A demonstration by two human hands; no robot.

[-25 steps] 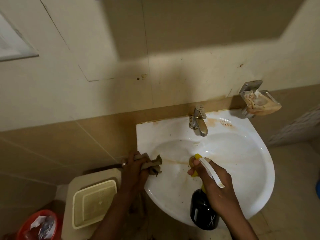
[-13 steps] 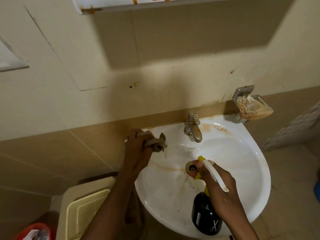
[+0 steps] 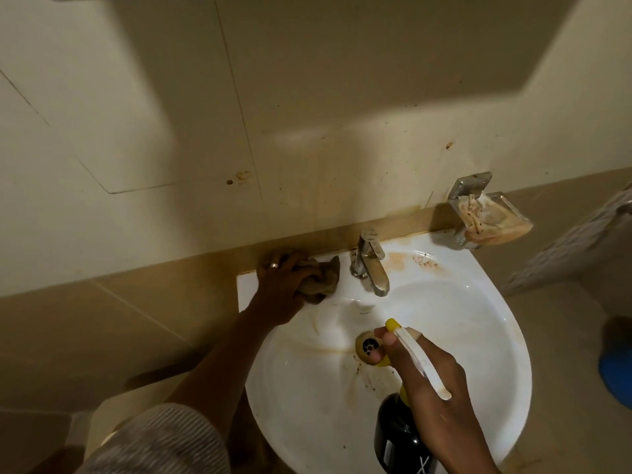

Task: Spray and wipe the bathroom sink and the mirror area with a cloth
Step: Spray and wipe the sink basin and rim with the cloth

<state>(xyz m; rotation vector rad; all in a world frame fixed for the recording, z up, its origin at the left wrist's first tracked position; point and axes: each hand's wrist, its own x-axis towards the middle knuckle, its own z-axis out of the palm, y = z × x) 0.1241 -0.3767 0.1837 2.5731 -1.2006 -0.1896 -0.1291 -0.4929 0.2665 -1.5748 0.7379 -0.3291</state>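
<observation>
A white stained sink (image 3: 478,336) juts out from the tiled wall, with a metal tap (image 3: 371,265) at its back rim and a drain (image 3: 367,345) in the bowl. My left hand (image 3: 280,285) presses a bunched brown cloth (image 3: 325,278) on the sink's back left rim, just left of the tap. My right hand (image 3: 431,381) holds a dark spray bottle (image 3: 396,436) with a white and yellow trigger head over the bowl, its nozzle near the drain. Brown stains ring the bowl and mark the rim right of the tap.
A dirty soap dish (image 3: 489,213) on a metal bracket hangs on the wall right of the sink. A beige bin (image 3: 113,415) stands below left of the sink. Something blue (image 3: 615,357) sits on the floor at the right edge.
My left hand has slid the cloth from the sink's left side up to the back rim, towards the tap. My right hand and the bottle stay over the bowl.
</observation>
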